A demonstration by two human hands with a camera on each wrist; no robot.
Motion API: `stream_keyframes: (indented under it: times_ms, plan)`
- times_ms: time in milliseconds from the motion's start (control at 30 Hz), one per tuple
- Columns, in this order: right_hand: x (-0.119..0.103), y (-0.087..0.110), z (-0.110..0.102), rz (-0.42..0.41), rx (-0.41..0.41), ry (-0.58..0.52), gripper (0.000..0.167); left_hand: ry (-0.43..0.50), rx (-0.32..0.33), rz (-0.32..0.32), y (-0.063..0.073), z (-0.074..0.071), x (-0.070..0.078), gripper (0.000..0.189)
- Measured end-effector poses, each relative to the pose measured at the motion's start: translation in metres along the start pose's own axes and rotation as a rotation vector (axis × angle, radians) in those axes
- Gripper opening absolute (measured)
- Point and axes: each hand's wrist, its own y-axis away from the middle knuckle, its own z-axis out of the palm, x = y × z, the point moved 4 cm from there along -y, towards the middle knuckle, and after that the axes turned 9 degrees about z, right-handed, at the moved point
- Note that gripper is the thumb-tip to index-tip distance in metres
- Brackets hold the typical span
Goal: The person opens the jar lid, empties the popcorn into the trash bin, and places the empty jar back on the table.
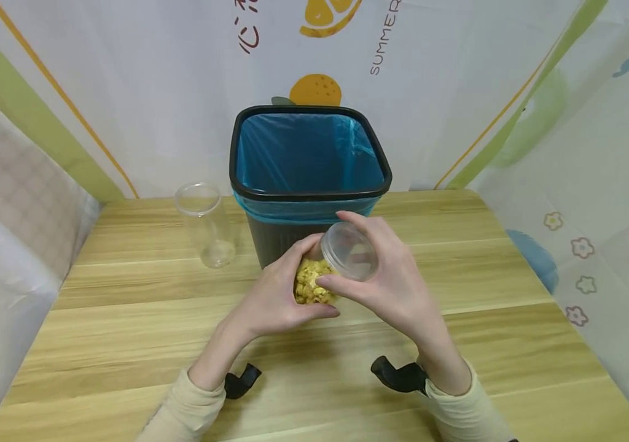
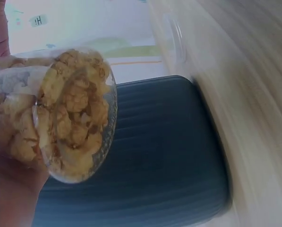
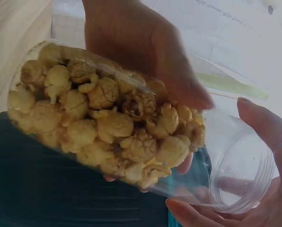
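Note:
A clear plastic jar of popcorn (image 1: 312, 283) is held tilted in front of the bin. My left hand (image 1: 270, 304) grips it round the side, thumb and fingers spread about its popcorn-filled part. Thumb and fingers of my right hand (image 1: 400, 285) hold the clear ringed end (image 3: 242, 175), where no popcorn lies. I cannot tell whether that end carries a lid. In the right wrist view, caramel-coloured popcorn (image 3: 103, 123) packs most of the jar. Its round base (image 2: 77, 118) faces the left wrist camera.
Behind the hands stands a dark bin (image 1: 270, 236) with a blue liner (image 1: 309, 153) folded over its rim. To its left is an empty clear jar (image 1: 206, 230), upright on the wooden table (image 1: 143, 344). Printed curtains (image 1: 171, 92) hang behind and on both sides.

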Motion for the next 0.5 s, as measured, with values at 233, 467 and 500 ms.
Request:
stream_keyframes:
  times_ms: [233, 467, 500]
  plan:
    - [-0.001, 0.003, 0.000, -0.057, -0.050, 0.009, 0.095, -0.085, 0.007, 0.066, -0.001, -0.010, 0.002, 0.100]
    - [0.002, 0.004, -0.006, -0.111, -0.016, 0.158, 0.090, -0.230, 0.040, 0.146, -0.001, -0.017, 0.004, 0.100]
    - [0.002, 0.003, -0.007, -0.111, 0.008, 0.198, 0.090, -0.261, 0.052, 0.164, -0.001, -0.018, 0.005, 0.099]
